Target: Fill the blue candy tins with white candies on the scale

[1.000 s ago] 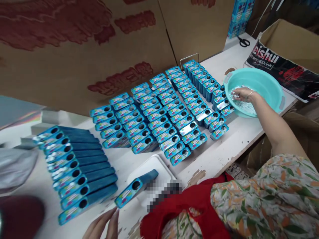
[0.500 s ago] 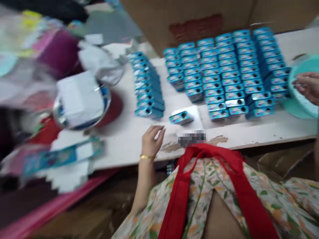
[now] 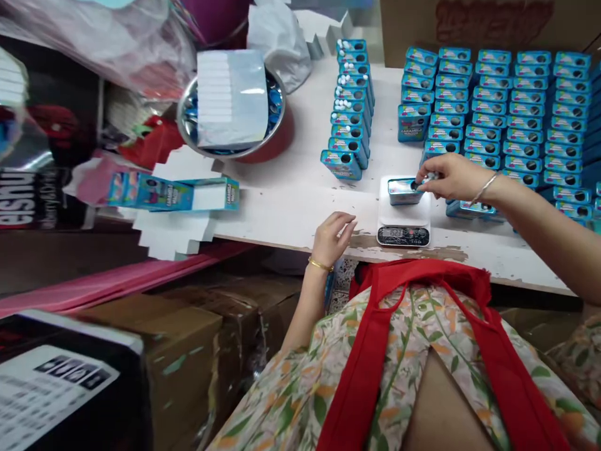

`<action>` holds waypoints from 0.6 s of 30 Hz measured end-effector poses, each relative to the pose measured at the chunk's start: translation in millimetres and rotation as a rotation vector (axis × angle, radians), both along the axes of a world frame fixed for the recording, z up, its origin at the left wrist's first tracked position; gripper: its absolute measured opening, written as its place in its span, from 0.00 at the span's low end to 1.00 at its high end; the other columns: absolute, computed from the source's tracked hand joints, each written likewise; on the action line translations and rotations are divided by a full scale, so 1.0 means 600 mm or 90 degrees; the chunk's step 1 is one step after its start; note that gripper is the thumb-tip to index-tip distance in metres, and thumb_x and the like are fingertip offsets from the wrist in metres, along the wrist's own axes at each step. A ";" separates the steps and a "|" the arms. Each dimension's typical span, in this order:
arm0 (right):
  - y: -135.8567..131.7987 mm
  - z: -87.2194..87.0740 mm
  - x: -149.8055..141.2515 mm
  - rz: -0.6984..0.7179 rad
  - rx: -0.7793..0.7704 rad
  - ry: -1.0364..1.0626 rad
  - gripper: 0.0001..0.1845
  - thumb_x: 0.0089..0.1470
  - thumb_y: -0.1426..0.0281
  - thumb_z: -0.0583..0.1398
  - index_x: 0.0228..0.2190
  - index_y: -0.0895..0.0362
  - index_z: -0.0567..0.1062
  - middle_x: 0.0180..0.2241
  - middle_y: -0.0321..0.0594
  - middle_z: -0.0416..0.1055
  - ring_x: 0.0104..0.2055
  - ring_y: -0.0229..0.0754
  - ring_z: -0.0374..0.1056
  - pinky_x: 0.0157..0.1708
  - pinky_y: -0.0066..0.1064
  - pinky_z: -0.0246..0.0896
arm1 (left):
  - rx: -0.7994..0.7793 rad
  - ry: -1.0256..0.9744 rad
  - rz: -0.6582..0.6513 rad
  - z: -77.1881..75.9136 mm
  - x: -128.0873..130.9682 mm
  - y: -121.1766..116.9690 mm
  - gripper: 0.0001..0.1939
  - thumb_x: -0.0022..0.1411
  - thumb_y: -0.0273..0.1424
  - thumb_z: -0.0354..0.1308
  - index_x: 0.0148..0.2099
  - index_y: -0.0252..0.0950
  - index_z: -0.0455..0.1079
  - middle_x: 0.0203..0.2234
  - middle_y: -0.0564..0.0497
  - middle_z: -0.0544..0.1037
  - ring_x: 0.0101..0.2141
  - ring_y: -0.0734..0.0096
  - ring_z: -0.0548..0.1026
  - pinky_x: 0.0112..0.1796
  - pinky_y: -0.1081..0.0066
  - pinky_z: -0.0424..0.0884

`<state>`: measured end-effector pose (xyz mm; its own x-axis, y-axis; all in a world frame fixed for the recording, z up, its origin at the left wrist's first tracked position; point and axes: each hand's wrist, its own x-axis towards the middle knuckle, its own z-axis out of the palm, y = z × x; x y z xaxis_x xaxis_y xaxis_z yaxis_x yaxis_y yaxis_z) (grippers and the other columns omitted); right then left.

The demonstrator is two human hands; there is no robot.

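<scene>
A small blue tin (image 3: 404, 199) with a dark hole in its top stands on a white digital scale (image 3: 389, 216). Over the tin's right end is my right hand (image 3: 446, 177), its fingertips pinched together around small white pellets, partly hidden by the fingers. My left hand (image 3: 332, 239) rests at the table's front edge, left of the scale. Its fingers are loosely bent, with thumb and fingers apart and nothing between them. Left of the scale runs a row of blue tins (image 3: 342, 164), with white pellets on top of several.
Rows of blue tins (image 3: 488, 134) fill the right of the table (image 3: 282, 207). A metal pot (image 3: 282, 128) with a white box (image 3: 232, 94) on top stands at left. Near it lies an opened blue carton (image 3: 173, 194). A large cardboard box (image 3: 408, 31) stands behind.
My right hand has come left from the turquoise bowl to the tin on the scale. The view has shifted, and the bowl is out of sight. My left hand stays near the table edge.
</scene>
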<state>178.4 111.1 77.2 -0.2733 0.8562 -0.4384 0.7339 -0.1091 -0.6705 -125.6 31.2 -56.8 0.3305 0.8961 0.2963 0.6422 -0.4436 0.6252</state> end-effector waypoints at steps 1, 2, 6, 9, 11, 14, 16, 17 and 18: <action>0.004 -0.003 -0.006 0.019 0.004 -0.043 0.04 0.51 0.72 0.68 0.31 0.55 0.78 0.19 0.33 0.66 0.21 0.36 0.65 0.28 0.32 0.63 | -0.003 -0.005 0.005 -0.002 -0.003 -0.001 0.12 0.71 0.36 0.52 0.44 0.35 0.75 0.38 0.45 0.80 0.41 0.68 0.78 0.45 0.66 0.75; 0.008 -0.005 -0.010 0.038 0.010 -0.077 0.04 0.51 0.74 0.67 0.32 0.55 0.79 0.20 0.33 0.67 0.21 0.37 0.66 0.30 0.33 0.64 | -0.006 -0.009 0.009 -0.004 -0.005 -0.002 0.12 0.71 0.36 0.52 0.44 0.35 0.75 0.38 0.45 0.80 0.41 0.67 0.78 0.45 0.66 0.75; 0.016 -0.015 -0.010 0.096 0.064 -0.121 0.06 0.51 0.72 0.67 0.35 0.53 0.80 0.22 0.35 0.67 0.27 0.41 0.70 0.36 0.36 0.66 | -0.008 -0.027 0.015 -0.010 -0.007 -0.001 0.12 0.71 0.36 0.52 0.45 0.35 0.75 0.38 0.44 0.80 0.41 0.67 0.78 0.45 0.66 0.75; 0.017 -0.020 -0.007 0.117 0.119 -0.125 0.06 0.51 0.70 0.67 0.34 0.53 0.80 0.25 0.37 0.69 0.37 0.46 0.72 0.44 0.38 0.67 | -0.015 -0.036 0.015 -0.012 -0.003 0.003 0.13 0.71 0.36 0.52 0.45 0.35 0.75 0.38 0.44 0.79 0.41 0.68 0.77 0.45 0.66 0.75; 0.014 -0.018 -0.009 0.110 0.118 -0.142 0.06 0.52 0.70 0.66 0.35 0.53 0.81 0.27 0.38 0.70 0.41 0.48 0.72 0.47 0.40 0.67 | -0.022 -0.038 0.018 -0.013 0.000 0.007 0.13 0.72 0.37 0.52 0.45 0.35 0.75 0.38 0.45 0.79 0.41 0.68 0.77 0.45 0.66 0.75; 0.008 -0.007 -0.012 0.076 0.095 -0.161 0.06 0.54 0.71 0.64 0.35 0.55 0.81 0.26 0.38 0.69 0.38 0.46 0.72 0.49 0.42 0.66 | -0.027 -0.041 0.020 -0.015 0.004 0.011 0.13 0.72 0.37 0.52 0.45 0.35 0.75 0.38 0.45 0.79 0.41 0.68 0.77 0.44 0.67 0.75; 0.002 0.002 -0.009 0.019 0.055 -0.099 0.06 0.55 0.71 0.63 0.36 0.56 0.80 0.24 0.37 0.68 0.31 0.41 0.69 0.42 0.40 0.68 | -0.025 -0.044 0.022 -0.018 0.005 0.013 0.13 0.72 0.37 0.52 0.45 0.35 0.75 0.38 0.45 0.79 0.41 0.68 0.77 0.44 0.67 0.75; -0.001 0.005 -0.004 -0.025 0.023 -0.041 0.06 0.55 0.70 0.64 0.36 0.56 0.80 0.23 0.37 0.67 0.28 0.38 0.67 0.37 0.37 0.68 | -0.023 -0.047 0.023 -0.020 0.005 0.013 0.13 0.72 0.37 0.52 0.45 0.35 0.75 0.38 0.45 0.79 0.41 0.68 0.77 0.44 0.67 0.74; -0.005 0.008 0.002 -0.080 -0.014 0.033 0.05 0.55 0.69 0.64 0.35 0.56 0.80 0.23 0.36 0.67 0.26 0.36 0.65 0.32 0.34 0.66 | -0.019 -0.050 0.025 -0.023 0.004 0.014 0.13 0.72 0.36 0.52 0.44 0.35 0.75 0.37 0.45 0.79 0.41 0.69 0.77 0.44 0.68 0.74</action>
